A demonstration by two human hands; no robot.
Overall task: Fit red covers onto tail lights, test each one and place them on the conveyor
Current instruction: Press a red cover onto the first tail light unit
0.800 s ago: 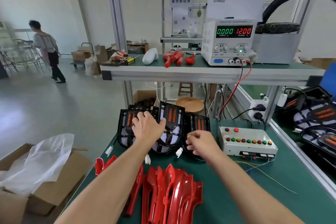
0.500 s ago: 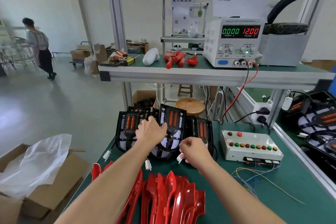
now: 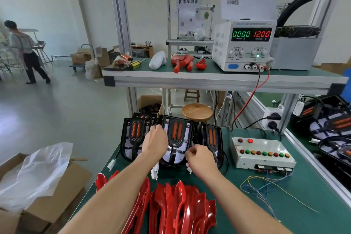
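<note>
The middle tail light (image 3: 177,138) stands propped among its fellows at the bench's far edge, a stiff, light plastic shell (best held by its black rim). The left hand (image 3: 154,143) grips its left edge. The right hand (image 3: 200,158), fingers curled, has drawn nearer its lower corner; what it pinches I cannot tell.

Upright tail lights (image 3: 175,137) wall the far middle of the green table (image 3: 284,205), and red covers (image 3: 182,209) crowd its near edge. The button box (image 3: 263,153) and loose wires (image 3: 266,188) block the right; bare mat stays open beyond them at the near right.
</note>
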